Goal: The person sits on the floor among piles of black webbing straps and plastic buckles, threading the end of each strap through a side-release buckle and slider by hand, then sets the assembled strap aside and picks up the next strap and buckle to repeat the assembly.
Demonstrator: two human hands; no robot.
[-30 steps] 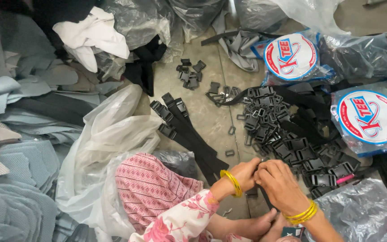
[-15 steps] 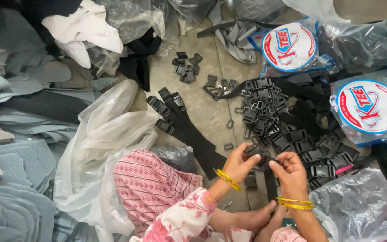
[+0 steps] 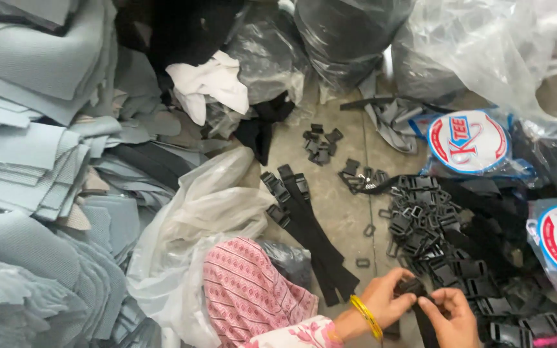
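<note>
- At the bottom edge, the person's left hand (image 3: 381, 301) and right hand (image 3: 447, 317) meet over a black plastic buckle (image 3: 412, 287) on a black strap (image 3: 427, 325), low and right of centre.
- Both hands pinch the buckle and strap between thumb and fingertips; neither is free.
- Judged from this, the work goes best with the strap flat and untwisted, and the buckle square to it.
- Just right lies a heap of loose black buckles (image 3: 436, 232), crowding the hands.
- To the left, a row of finished straps (image 3: 307, 232) lies on the concrete floor (image 3: 349, 212).
- Clear plastic bags (image 3: 195, 219), grey fabric pieces (image 3: 33, 161) and round-labelled packets (image 3: 469, 142) surround the spot.
</note>
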